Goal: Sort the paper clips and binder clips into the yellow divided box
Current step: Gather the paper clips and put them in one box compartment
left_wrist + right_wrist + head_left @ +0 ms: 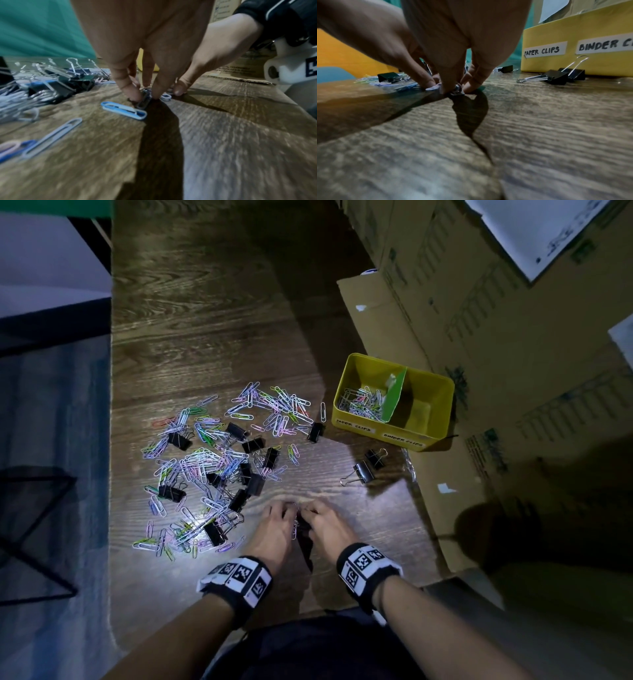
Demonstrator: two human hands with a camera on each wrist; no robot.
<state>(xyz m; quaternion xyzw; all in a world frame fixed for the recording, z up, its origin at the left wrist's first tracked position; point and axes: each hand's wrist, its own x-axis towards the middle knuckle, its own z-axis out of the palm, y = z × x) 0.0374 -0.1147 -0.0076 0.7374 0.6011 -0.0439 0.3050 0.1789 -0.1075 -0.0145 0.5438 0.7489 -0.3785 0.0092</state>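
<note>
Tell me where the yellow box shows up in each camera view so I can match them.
Head: the yellow box sits right of centre, beyond both hands, paper clips in its left compartment.
Left wrist: only a yellow sliver shows between the fingers, at centre.
Right wrist: its labelled front wall fills the upper right.
Shared landmark: the two binder clips lying just before the box, also seen in the right wrist view.

Coloured paper clips and black binder clips lie mixed in a heap on the wooden floor, left of my yellow divided box. Its left compartment, labelled PAPER CLIPS, holds paper clips; the right one looks bare. Two more binder clips lie just before the box.
</note>
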